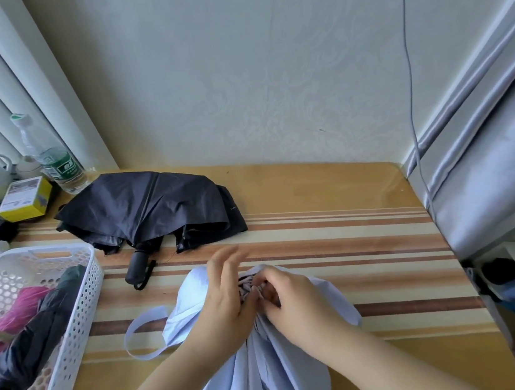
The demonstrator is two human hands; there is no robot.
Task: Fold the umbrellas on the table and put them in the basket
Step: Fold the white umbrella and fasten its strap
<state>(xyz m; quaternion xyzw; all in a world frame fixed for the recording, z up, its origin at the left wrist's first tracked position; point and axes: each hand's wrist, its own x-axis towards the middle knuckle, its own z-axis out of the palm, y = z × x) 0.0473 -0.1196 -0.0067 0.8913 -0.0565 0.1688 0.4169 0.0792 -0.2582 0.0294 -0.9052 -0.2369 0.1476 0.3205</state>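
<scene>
Pale blue umbrella (273, 372) at near table (330, 185) edge, right hand (292, 298) grip pinching its gathered fabric, left hand (226, 290) fingers spread against canopy, black umbrella (150, 209) unfolded behind, white basket (77, 303) left holding folded umbrellas.

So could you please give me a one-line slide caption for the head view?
Both hands gather a pale blue umbrella; a black umbrella waits beside the white basket.
</scene>
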